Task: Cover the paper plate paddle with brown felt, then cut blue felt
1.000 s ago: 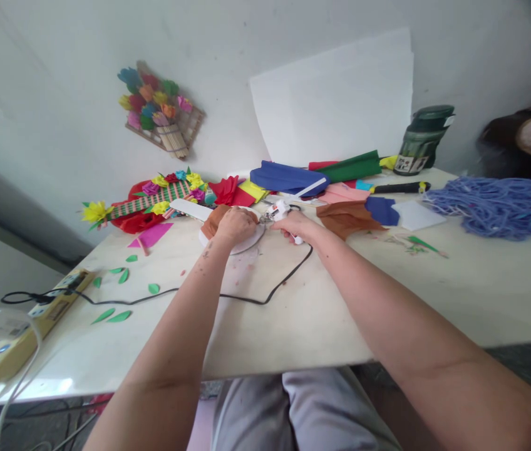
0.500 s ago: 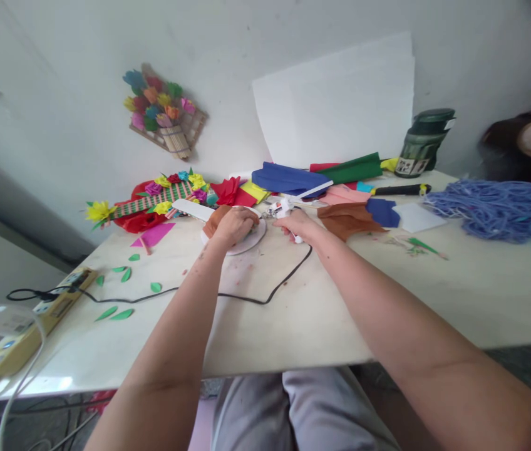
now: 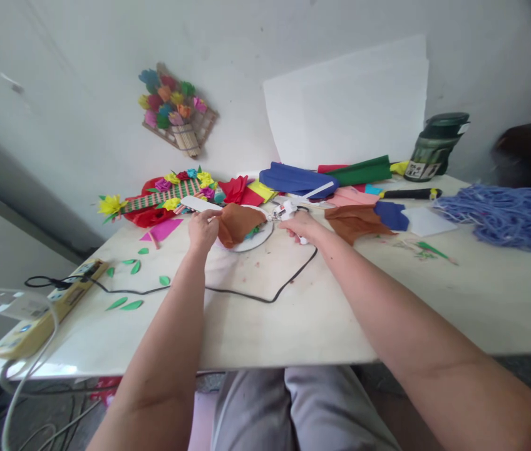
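Note:
My right hand (image 3: 304, 227) is wrapped around a white hot glue gun (image 3: 287, 212), its nozzle pointing left toward a white round fan-shaped board (image 3: 251, 245) lying on the table. Across that board a piece of brown crepe paper (image 3: 240, 224) is spread, with small green bits showing at its right edge. My left hand (image 3: 203, 230) is at the paper's left side, its fingers closed on the edge of the brown paper. The board's flat white handle (image 3: 200, 203) sticks out to the upper left, behind my left hand.
A black cord (image 3: 247, 295) crosses the table to a power strip (image 3: 54, 307) at the left. Green paper leaves (image 3: 131, 305) lie nearby. Behind are a flowered woven piece (image 3: 166, 197) and blue crepe paper (image 3: 293, 180). Blue strands (image 3: 514, 213) and a dark green bottle (image 3: 436, 147) stand right.
My left hand has moved left from the top of the brown paper to its left edge, uncovering the paper. The glue gun stays in my right hand. The whole view has shifted slightly.

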The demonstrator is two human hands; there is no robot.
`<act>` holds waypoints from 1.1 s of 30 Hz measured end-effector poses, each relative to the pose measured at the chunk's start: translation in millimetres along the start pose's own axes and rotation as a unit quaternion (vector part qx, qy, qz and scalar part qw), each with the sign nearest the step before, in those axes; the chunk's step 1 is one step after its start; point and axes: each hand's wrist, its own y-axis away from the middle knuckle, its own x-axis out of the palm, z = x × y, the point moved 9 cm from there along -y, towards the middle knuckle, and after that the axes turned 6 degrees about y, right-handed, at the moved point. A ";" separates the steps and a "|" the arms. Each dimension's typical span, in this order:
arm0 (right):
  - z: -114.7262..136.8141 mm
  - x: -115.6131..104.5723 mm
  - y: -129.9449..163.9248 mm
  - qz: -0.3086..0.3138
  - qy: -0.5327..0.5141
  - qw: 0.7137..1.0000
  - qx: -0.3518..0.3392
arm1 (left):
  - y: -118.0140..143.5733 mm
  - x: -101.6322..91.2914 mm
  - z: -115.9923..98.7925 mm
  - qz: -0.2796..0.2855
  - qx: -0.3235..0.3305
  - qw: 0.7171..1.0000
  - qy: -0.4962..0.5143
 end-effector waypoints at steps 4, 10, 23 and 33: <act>1.4 -7.9 10.2 0.001 -0.024 1.000 0.009 | 6.3 -6.8 18.9 -0.003 0.019 1.000 0.003; 2.8 -18.4 10.8 -0.062 -0.102 0.993 0.006 | 7.3 -5.3 43.2 -0.001 0.030 0.994 0.104; 8.2 19.5 16.8 -0.067 -0.224 0.972 0.018 | 28.7 11.6 83.3 -0.010 -0.305 0.841 0.446; 6.9 30.7 15.7 -0.048 -0.327 0.944 0.027 | 34.2 23.5 78.3 0.014 -0.288 0.870 0.400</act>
